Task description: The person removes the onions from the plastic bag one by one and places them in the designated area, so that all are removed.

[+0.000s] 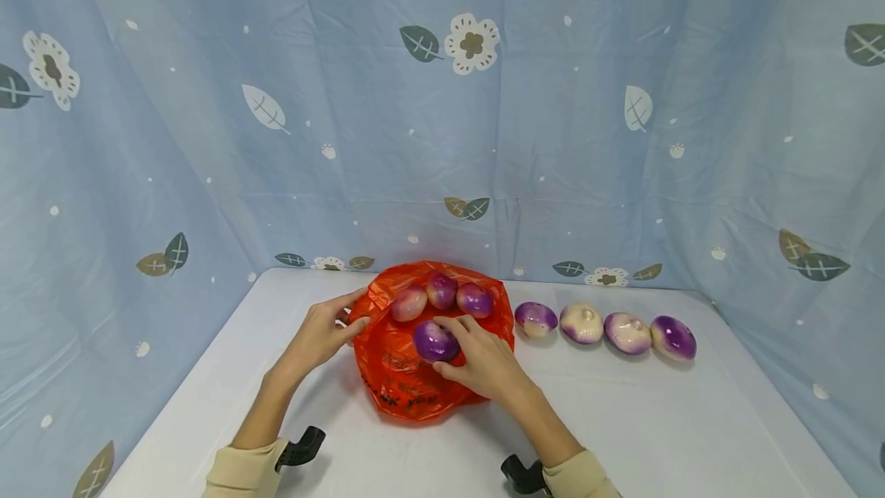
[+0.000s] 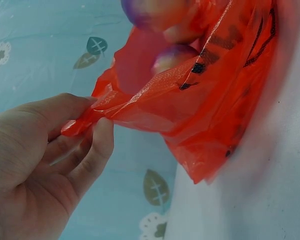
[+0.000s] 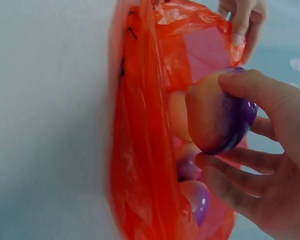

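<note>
A red plastic bag (image 1: pixel 387 344) with dark print lies open on the table. My left hand (image 1: pixel 320 335) pinches its left rim; the left wrist view shows thumb and fingers on the bunched film. My right hand (image 1: pixel 484 360) holds a glossy purple-and-cream onion (image 1: pixel 435 341) over the bag's mouth, thumb on one side and fingertips on the other, as the right wrist view shows. Inside the bag sit three more onions: a pinkish one (image 1: pixel 409 303), a purple one (image 1: pixel 442 290) and another purple one (image 1: pixel 475 300).
Right of the bag, several onions stand in a row on the white table (image 1: pixel 622 421): one (image 1: pixel 535 320) close to the bag, then a pale one (image 1: pixel 581 323), another (image 1: pixel 628 333) and a purple one (image 1: pixel 673 338). A blue patterned curtain (image 1: pixel 539 129) hangs behind the table.
</note>
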Demonstrator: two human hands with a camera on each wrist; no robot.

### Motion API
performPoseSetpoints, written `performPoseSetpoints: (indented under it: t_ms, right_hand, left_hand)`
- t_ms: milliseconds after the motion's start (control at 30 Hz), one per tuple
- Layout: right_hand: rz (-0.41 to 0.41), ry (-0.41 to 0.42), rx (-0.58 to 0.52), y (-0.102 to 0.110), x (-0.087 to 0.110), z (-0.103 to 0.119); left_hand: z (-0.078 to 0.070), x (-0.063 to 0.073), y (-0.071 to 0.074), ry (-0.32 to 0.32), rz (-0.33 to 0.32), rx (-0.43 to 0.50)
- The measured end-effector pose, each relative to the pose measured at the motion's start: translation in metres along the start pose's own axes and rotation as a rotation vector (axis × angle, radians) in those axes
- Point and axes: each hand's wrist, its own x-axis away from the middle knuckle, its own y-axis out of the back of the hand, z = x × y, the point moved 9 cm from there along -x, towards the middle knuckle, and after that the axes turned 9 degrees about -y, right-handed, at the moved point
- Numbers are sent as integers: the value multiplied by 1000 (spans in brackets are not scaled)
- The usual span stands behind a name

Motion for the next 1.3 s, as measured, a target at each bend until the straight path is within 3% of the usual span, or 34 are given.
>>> performPoseSetpoints:
  t_ms: [433, 600, 900, 1300]
  right_hand:
    - [-72, 33, 19, 20, 10, -15]
    - [-58, 11, 8, 22, 15, -23]
    - [-108, 4, 51, 35, 22, -40]
    - [-77, -80, 30, 47, 28, -62]
  left_hand:
    - [2, 1, 0, -1, -1, -6]
    - [3, 1, -1, 3, -1, -4]
    - [2, 1, -1, 7, 1, -6]
    - [3, 0, -1, 24, 8, -7]
